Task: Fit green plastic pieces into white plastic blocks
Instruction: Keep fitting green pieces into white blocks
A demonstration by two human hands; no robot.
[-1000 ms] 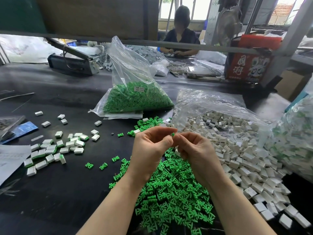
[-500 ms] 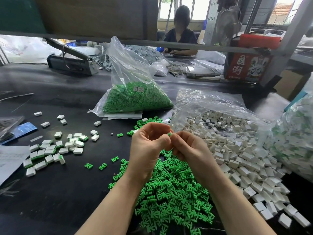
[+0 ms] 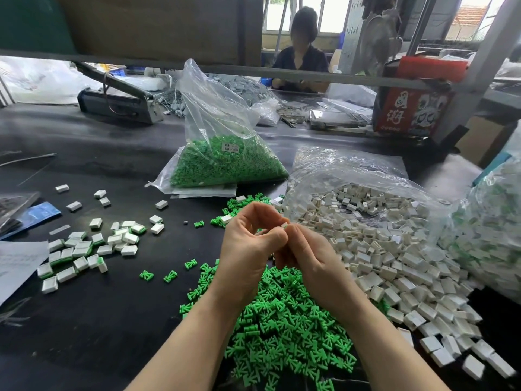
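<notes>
Right now a small white block [image 3: 284, 224] is pinched between the fingertips of both hands, raised above the loose green pieces [image 3: 282, 320] heaped on the black table [image 3: 112, 334]. The left hand [image 3: 249, 252] curls round it from one side, the right hand [image 3: 307, 258] from the other; whether a green piece is already seated is hidden by the fingers. To do it well, I judge the insert should be lined up square with the block's opening and pressed straight in with the thumbs, not skewed. Finished blocks [image 3: 84, 249] lie to the left, empty white blocks [image 3: 394, 263] spill from a bag to the right.
</notes>
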